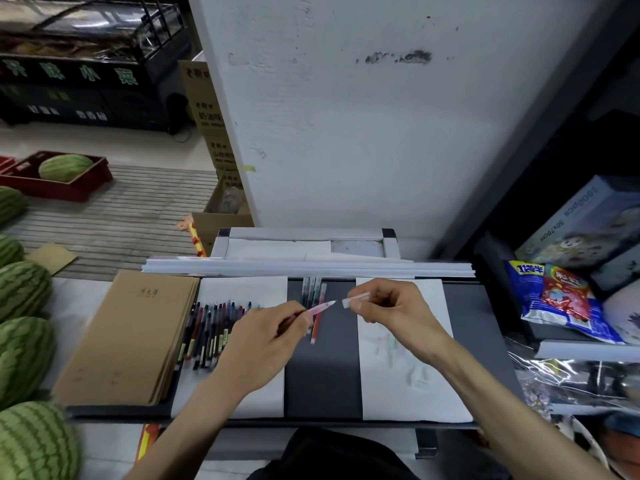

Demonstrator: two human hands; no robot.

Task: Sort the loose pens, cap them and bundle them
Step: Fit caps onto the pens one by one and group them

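Left hand (263,337) grips pink pen (320,307) by barrel, right of notebook stack (135,330) | right hand (391,306) pinches clear cap (353,300) just off nib, farther right | loose pens (211,327) lie against that stack | pen likely light, stiff, slick: hold near nib, cap by closed end.

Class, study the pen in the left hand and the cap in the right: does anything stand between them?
Nothing visible does. The left hand holds the pen with its tip aimed at the cap pinched in the right hand; only open air separates them.
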